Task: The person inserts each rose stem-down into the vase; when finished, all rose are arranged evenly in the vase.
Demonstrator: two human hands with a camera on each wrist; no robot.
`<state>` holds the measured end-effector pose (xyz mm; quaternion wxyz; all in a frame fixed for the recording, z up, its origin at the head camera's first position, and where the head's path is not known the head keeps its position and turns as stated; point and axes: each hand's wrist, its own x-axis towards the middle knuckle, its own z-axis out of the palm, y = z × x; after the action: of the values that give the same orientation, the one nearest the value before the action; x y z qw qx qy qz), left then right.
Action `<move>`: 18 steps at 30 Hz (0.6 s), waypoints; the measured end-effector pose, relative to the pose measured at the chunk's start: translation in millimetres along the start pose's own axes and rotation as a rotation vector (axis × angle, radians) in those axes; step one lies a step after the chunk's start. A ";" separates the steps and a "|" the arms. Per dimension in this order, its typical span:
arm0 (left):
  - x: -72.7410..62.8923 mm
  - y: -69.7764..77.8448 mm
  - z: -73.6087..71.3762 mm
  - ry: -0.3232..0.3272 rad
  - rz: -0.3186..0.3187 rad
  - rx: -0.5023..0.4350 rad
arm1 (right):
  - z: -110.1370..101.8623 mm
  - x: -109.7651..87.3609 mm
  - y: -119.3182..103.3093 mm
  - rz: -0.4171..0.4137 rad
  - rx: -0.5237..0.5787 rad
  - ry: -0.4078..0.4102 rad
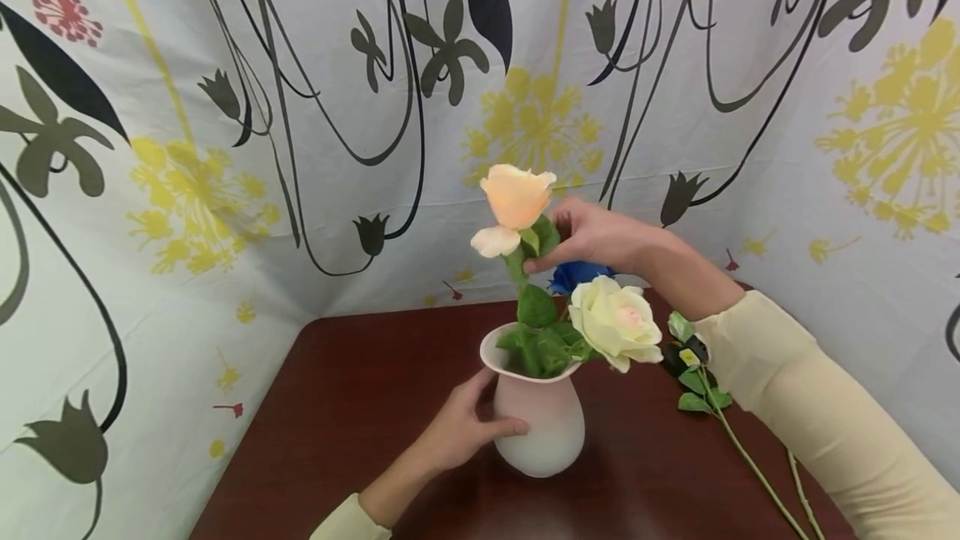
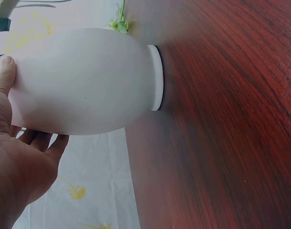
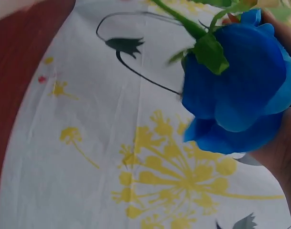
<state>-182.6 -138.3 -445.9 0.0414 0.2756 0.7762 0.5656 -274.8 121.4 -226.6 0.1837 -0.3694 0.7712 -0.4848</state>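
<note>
A pale, wide-mouthed vase [image 1: 546, 427] stands on the table, its foot flat on the wood in the left wrist view. My left hand [image 1: 459, 430] grips its side below the rim, thumb in front and fingers round the back. Above the mouth, my right hand [image 1: 603, 236] pinches the leafy stem of an upright peach rose [image 1: 516, 197] just under the bloom. A cream rose [image 1: 617, 322] leans out over the right side of the rim. Behind it is a blue rose [image 1: 579, 275], partly hidden in the head view; in the right wrist view its bloom overlaps my right hand.
Loose green flower stems [image 1: 742, 444] lie on the dark red-brown table [image 1: 360, 415] right of the vase, partly under my right sleeve [image 1: 810, 390]. A white cloth [image 1: 322, 207] printed with flowers hangs close round the table's back and sides.
</note>
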 end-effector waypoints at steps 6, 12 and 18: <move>0.2 1.0 0.1 -0.004 -0.032 0.010 | -3.3 -8.4 -4.8 -0.042 -0.119 -0.190; 1.0 1.3 -0.1 -0.001 -0.027 0.012 | -5.0 -19.3 -6.6 -0.057 -0.101 0.064; 0.7 1.1 0.1 0.005 -0.012 0.022 | -6.8 -32.5 -4.9 -0.079 -0.105 0.210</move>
<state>-182.7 -137.6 -444.8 0.0397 0.2699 0.7842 0.5574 -255.8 148.6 -221.6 0.0633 -0.3557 0.7954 -0.4866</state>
